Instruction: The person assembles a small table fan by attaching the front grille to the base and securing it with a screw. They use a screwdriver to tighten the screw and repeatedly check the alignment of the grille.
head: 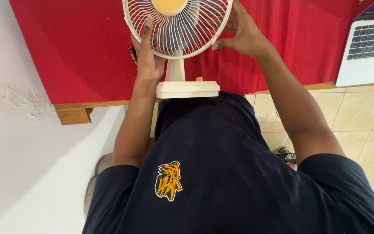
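Fan [178,30]: cream, upright on its base at the near edge of the red table [78,52].
Left hand [147,56]: fingers flat and straight against the grille's left side.
Right hand [243,32]: fingers spread, curled round the grille's right rim.
Laptop [369,47]: open, at the table's right end, well apart.

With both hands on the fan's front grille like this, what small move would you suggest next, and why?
Probably ease the grille gently toward you at its rim. The left hand lies flat against the wires and the right hand grips the rim's other side, so both sides are held evenly. The fan's base sits at the table's edge, so pull lightly.
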